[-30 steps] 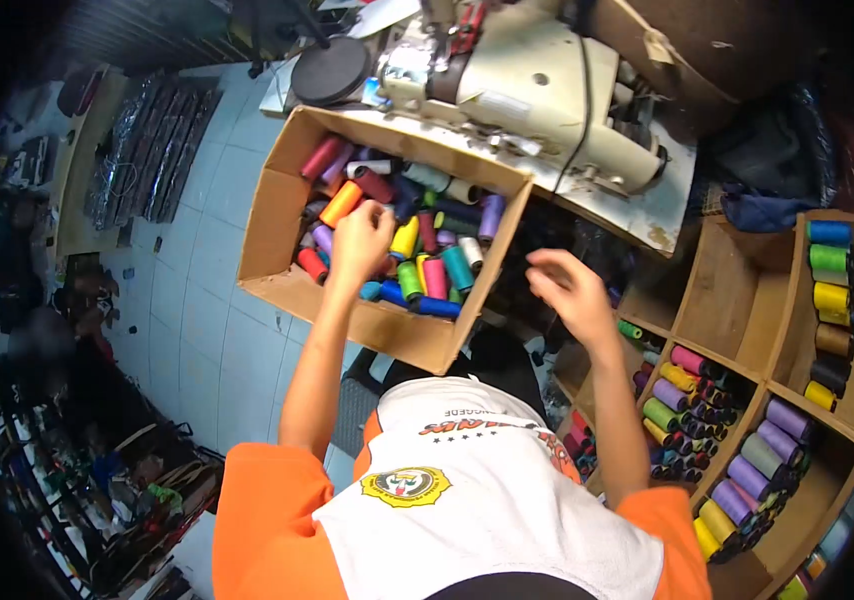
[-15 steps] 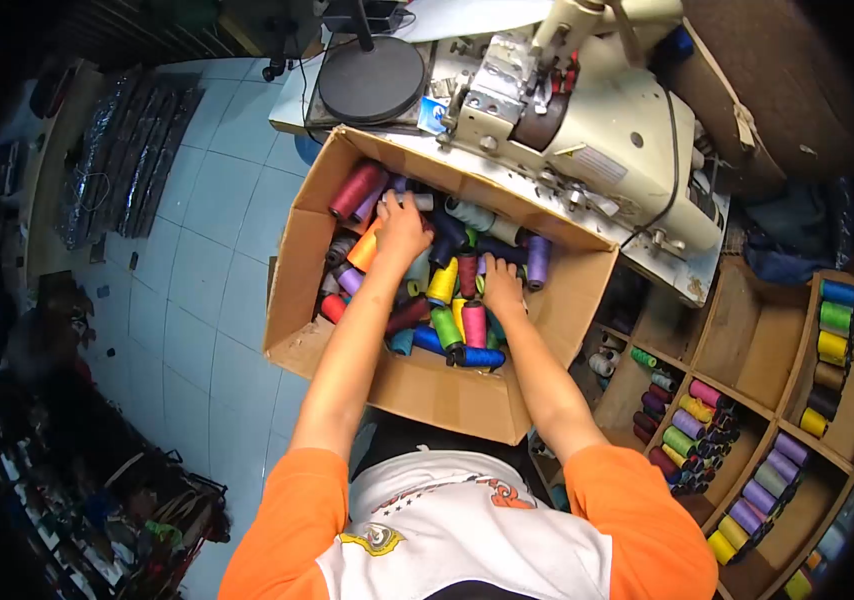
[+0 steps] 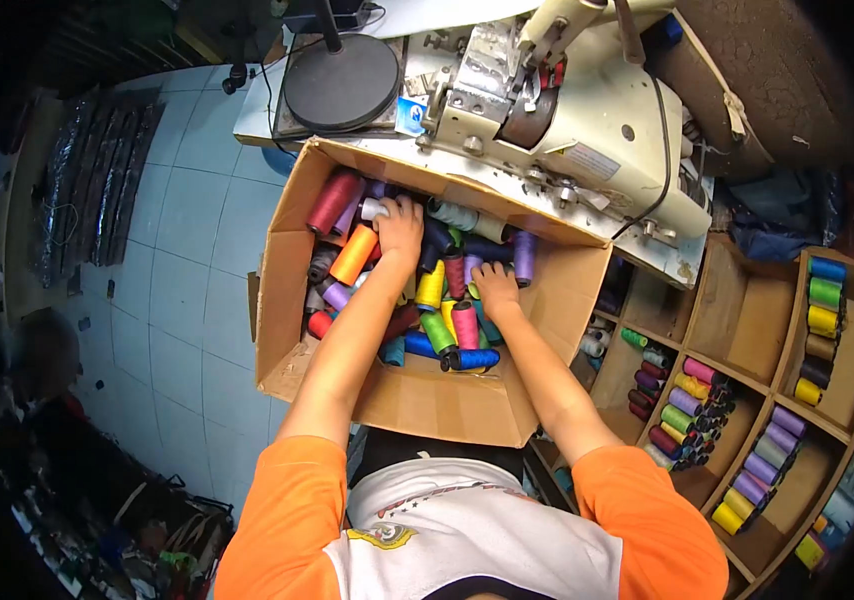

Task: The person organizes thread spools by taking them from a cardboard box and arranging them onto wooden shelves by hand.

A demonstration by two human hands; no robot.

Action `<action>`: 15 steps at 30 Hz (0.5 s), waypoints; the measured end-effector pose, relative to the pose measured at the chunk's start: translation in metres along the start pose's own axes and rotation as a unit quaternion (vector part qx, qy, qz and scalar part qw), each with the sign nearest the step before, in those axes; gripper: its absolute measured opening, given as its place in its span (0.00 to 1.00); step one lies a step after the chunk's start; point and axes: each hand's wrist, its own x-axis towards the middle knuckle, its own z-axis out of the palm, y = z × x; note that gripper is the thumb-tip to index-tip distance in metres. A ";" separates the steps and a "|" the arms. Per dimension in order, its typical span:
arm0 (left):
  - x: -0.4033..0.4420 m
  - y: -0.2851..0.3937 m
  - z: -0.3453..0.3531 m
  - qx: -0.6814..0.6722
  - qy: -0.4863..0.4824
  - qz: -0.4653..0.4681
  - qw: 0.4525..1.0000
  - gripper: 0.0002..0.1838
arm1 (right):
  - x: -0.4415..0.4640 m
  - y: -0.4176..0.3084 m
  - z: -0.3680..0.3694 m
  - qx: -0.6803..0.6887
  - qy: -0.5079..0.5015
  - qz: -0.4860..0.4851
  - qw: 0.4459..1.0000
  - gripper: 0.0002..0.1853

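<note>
A cardboard box full of thread spools in many colours stands open before me. Inside it, my left hand lies over the spools, its fingers bent at a white spool, right of an orange spool. Whether it grips anything is hidden. My right hand rests with fingers apart on the spools, near a pink spool and below a purple one. A green spool and a blue spool lie closer to me.
Beyond the box a sewing machine stands on a white table, with a round black base to its left. On the right are wooden shelves with rows of spools. Tiled floor shows on the left.
Since the first frame my right hand has come from outside the box onto the spools, and my left hand has shifted towards the white spool. The box appears slightly further left than half a second ago.
</note>
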 end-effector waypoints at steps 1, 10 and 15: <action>-0.003 0.001 -0.002 0.024 -0.015 0.007 1.000 0.20 | 0.005 -0.001 -0.009 -0.003 -0.046 -0.011 0.999 0.44; -0.035 -0.009 -0.002 0.204 -0.013 0.158 0.966 0.20 | -0.021 -0.017 -0.013 0.000 -0.168 -0.028 0.985 0.28; -0.075 -0.044 -0.087 -0.281 -0.052 0.051 0.957 0.41 | -0.055 -0.019 -0.069 0.136 -0.093 -0.024 0.986 0.14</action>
